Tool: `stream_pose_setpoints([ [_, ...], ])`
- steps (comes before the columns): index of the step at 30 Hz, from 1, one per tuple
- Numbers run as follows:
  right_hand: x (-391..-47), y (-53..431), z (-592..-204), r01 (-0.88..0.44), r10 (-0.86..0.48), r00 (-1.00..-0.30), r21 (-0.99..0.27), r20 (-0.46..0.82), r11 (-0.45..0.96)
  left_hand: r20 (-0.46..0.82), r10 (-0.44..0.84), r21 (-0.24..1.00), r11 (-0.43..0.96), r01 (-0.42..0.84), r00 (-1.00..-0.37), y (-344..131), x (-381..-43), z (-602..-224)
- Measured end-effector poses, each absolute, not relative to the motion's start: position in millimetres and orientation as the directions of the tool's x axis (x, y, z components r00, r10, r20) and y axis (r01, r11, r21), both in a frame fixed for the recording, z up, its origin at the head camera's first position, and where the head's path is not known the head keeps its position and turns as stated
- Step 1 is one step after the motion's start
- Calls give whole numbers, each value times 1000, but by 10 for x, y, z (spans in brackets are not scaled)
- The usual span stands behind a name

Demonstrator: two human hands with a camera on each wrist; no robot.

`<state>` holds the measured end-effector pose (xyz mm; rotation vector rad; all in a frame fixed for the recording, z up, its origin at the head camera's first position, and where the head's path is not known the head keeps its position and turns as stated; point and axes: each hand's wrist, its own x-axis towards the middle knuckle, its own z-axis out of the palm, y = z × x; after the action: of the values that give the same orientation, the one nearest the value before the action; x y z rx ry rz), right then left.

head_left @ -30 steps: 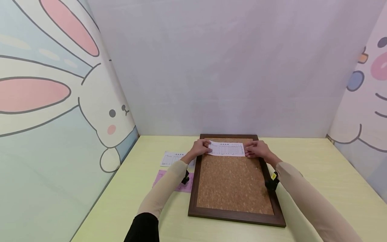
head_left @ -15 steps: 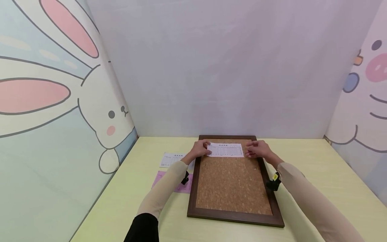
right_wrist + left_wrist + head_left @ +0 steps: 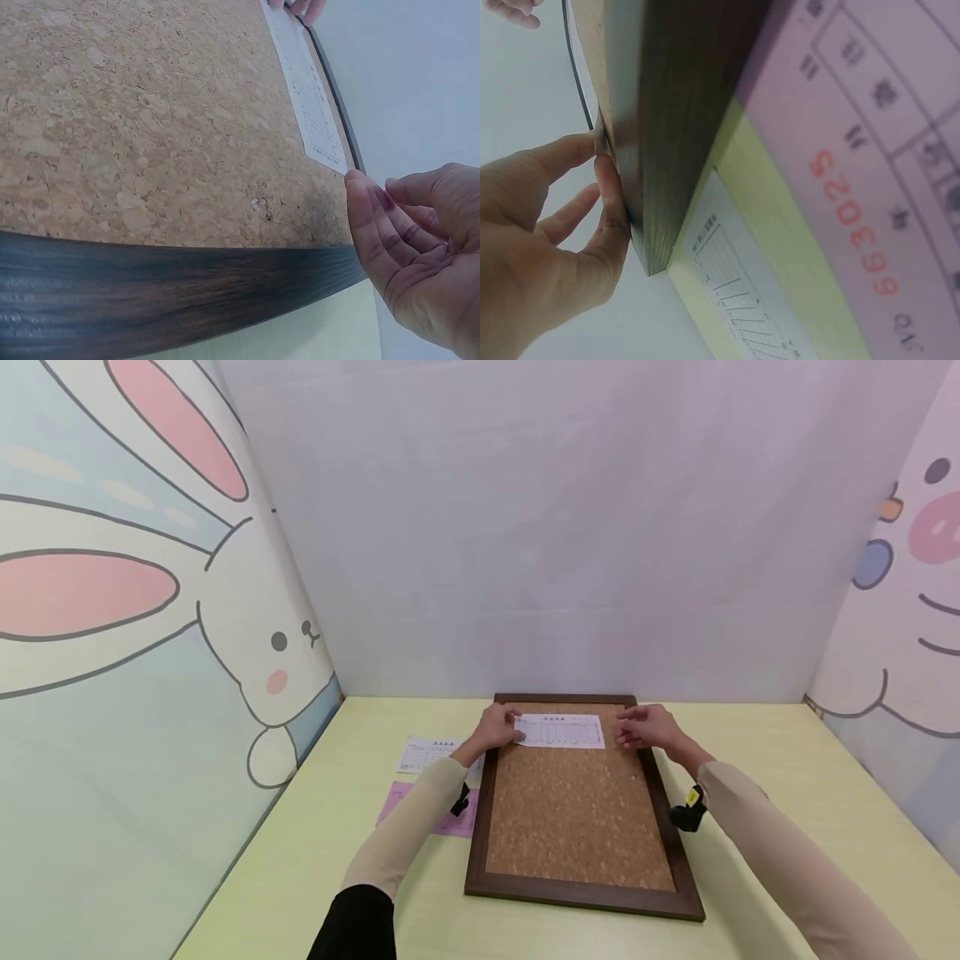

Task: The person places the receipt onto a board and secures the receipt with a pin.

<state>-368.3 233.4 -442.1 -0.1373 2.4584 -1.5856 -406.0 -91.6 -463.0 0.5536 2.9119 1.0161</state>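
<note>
A white printed form (image 3: pixel 559 732) lies across the upper part of a cork board (image 3: pixel 581 818) with a dark wooden frame. My left hand (image 3: pixel 496 727) pinches the form's left edge; in the left wrist view, its thumb and a finger meet at the paper near the board's edge. My right hand (image 3: pixel 647 727) hovers just off the form's right end. In the right wrist view, that hand (image 3: pixel 420 247) has its thumb apart from loosely bent fingers, with nothing visible between them. The form (image 3: pixel 304 90) looks flat on the cork there.
Left of the board, another white form (image 3: pixel 423 755) and a pink form (image 3: pixel 395 799) lie on the pale yellow table (image 3: pixel 315 860), partly hidden by my left arm. Small pale specks (image 3: pixel 259 204) show on the cork. A pale wall (image 3: pixel 570 527) stands behind.
My right hand has let go of the form's right end and moved slightly to the right. The left hand stays at the left edge.
</note>
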Motion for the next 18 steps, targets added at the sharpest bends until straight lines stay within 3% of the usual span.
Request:
stream_pose_setpoints([
  [18, -3643, 2419, -4305, -17, -214, -973, -891, -91, 454, 86, 349, 599, 730, 328, -933, -913, -4032, -4585],
])
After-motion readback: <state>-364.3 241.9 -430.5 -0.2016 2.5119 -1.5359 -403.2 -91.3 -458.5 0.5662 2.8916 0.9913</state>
